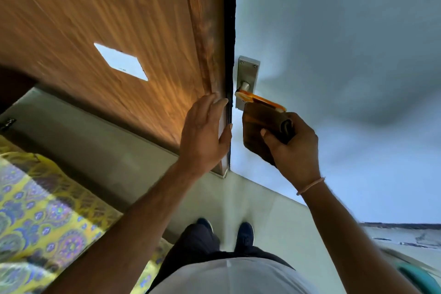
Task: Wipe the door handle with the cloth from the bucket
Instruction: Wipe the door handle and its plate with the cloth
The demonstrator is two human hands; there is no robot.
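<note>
- Brown cloth (260, 131) sits bunched in my right hand (292, 148), fingers pinched around it, held just below the handle.
- My left hand (205, 131) rests flat on the wooden door frame (210, 31), fingers spread.
- Up and slightly left of the cloth lies the orange-tinted door handle (261, 100), long axis running left to right off its steel plate (248, 71); my right hand is nearer.
- No bucket in view.

Pale tiled floor (260, 200) with the person's dark shoes (245, 234) on it
</note>
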